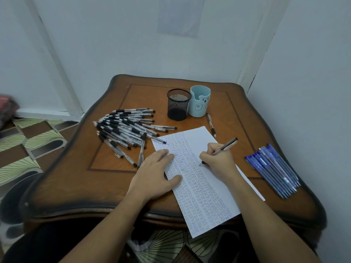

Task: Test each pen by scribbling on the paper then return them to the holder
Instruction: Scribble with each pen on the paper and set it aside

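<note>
The paper [209, 196] lies mid-front on the worktop [79, 183], a pen heap [125, 129] to its left, a pen row [273, 168] to its right, the left holder [179, 105] and right holder [199, 105] side by side behind it.

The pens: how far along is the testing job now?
Done: rows of scribbles cover most of the paper, so many tests look made. In hand: the right hand grips a pen with its tip on the paper; the left hand presses it flat. Left: no pen stands in the mesh holder or the blue holder; the black pens, the blue pens and a single pen lie on the table.
</note>
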Motion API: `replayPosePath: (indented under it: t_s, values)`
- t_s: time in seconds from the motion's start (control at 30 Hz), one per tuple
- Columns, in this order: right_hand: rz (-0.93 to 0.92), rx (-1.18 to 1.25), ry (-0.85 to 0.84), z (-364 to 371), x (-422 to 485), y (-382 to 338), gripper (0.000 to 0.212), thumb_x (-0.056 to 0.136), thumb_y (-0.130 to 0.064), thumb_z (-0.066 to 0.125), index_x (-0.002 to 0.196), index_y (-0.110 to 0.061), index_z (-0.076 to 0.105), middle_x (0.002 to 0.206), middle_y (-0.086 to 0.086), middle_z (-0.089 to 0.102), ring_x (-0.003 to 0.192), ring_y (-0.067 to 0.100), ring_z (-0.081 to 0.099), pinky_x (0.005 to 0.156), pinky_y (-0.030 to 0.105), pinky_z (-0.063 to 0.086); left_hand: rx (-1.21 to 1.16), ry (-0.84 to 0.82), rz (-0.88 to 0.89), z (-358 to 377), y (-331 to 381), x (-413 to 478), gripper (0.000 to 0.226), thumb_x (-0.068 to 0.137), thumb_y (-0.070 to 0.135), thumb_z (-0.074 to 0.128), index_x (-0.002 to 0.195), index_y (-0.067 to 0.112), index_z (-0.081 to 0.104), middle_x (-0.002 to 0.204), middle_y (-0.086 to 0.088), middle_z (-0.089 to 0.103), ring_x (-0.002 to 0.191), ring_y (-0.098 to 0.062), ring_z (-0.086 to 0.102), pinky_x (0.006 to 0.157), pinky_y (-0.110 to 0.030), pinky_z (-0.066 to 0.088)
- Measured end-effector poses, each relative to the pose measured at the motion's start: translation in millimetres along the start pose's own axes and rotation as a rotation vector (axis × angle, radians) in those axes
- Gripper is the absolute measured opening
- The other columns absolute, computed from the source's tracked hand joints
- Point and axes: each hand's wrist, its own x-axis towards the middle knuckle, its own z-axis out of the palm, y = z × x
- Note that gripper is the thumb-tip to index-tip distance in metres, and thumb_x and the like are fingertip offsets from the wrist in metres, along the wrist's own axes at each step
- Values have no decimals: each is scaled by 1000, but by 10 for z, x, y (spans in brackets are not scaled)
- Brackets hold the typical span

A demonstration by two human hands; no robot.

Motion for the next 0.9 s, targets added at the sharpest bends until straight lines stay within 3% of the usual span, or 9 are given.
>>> replayPosePath:
  t_s: [0.13, 0.3, 0.5, 0.9]
  values:
    - [-6, 9, -16, 3, 2, -9, 46, 75, 0, 67, 50, -20, 34, 56, 6, 30, 53, 16, 32, 53, 30, 32, 8, 5, -2, 2, -4, -6, 93, 67, 77, 29, 148, 30, 35, 155, 11, 26, 142, -7, 20, 116, -31, 18]
    - [29, 54, -6, -14, 19, 1, 46, 78, 7, 65, 53, -16, 34, 54, 3, 30, 48, 11, 33, 48, 25, 38, 3, -2, 2, -9, 11, -9, 95, 67, 77, 27, 148, 29, 35, 155, 11, 26, 142, -7, 19, 115, -30, 18]
    - [-21, 18, 37, -8, -13, -39, 43, 78, 6, 65, 53, -13, 36, 56, 7, 31, 47, 10, 30, 48, 24, 30, -2, -1, 1, -8, 6, -11, 95, 66, 77, 27, 148, 29, 36, 155, 10, 26, 142, -7, 20, 116, -31, 19]
    - [15, 59, 2, -9, -19, -41, 53, 77, 7, 64, 48, -23, 32, 51, -5, 28, 46, 9, 30, 51, 27, 33, 7, 11, 9, 11, -11, -4, 93, 69, 77, 29, 147, 29, 37, 155, 11, 27, 141, -7, 21, 115, -31, 20]
